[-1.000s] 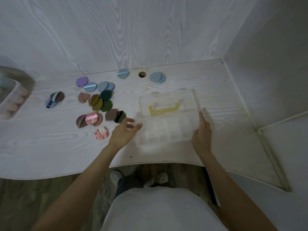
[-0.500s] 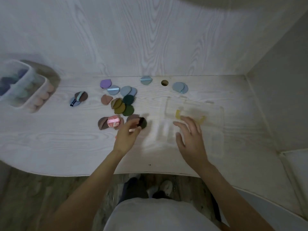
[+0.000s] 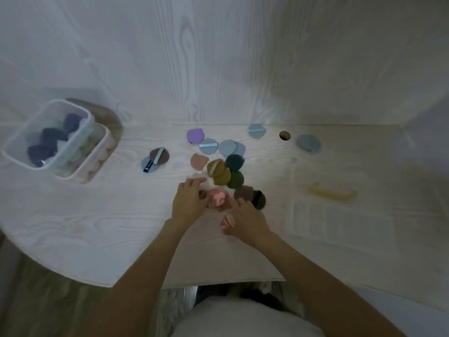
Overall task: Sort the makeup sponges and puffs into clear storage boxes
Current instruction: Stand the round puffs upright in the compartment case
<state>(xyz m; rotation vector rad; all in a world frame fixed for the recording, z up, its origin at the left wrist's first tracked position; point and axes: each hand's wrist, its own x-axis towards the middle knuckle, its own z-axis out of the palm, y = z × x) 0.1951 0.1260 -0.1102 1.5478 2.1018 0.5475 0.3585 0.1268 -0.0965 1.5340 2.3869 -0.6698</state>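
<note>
Several flat round puffs lie in a loose pile mid-table: light blue, purple, olive, dark green and brown. My left hand rests at the pile's near edge, its thumb touching a pink marbled puff. My right hand lies just right of it, with a pink-and-white striped puff pinched between thumb and fingers. A clear compartment box with a yellow latch sits to the right, blurred.
Two clear tubs at the far left hold dark blue, green and peach sponges. More blue puffs lie near a cable hole by the back wall. The curved table edge runs close in front of me.
My right hand left the compartment box and came left to the puffs, taking the striped one. My left hand settled on the pink marbled puff. The view swung left.
</note>
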